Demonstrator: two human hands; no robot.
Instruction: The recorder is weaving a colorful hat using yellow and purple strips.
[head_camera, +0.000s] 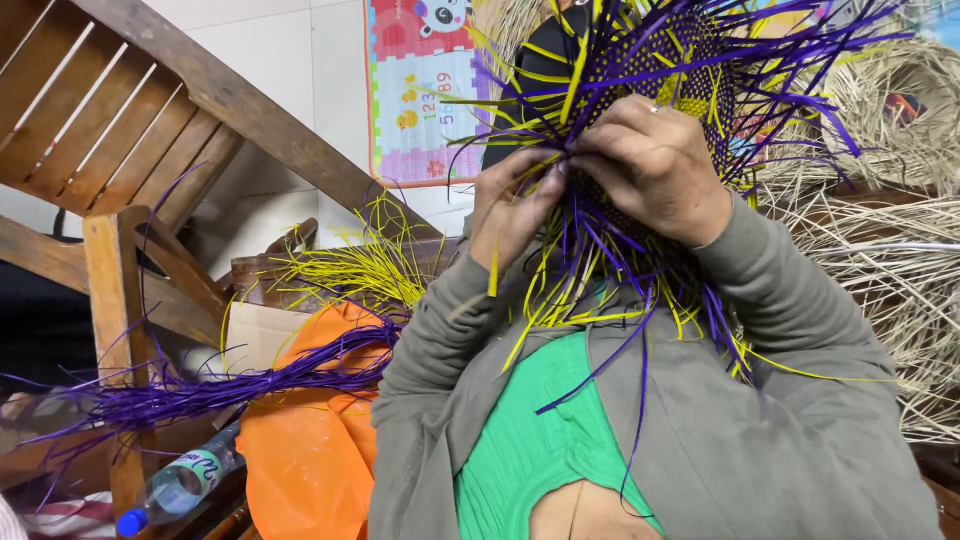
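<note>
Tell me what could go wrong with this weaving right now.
Both hands, left hand and right hand, pinch strands at the edge of the purple and yellow weave; a slip could loosen it. The long loose strands hanging down might tangle. The purple bundle beside the bottle could snag.

White tiled wall (300, 60) behind; slatted wooden chair (120, 130) at left; colourful poster (420, 90) on wall.

Both arms raised — left hand (512, 208) pinching, fingers bunched; right hand (655, 165) curled, knuckles outward.
</note>
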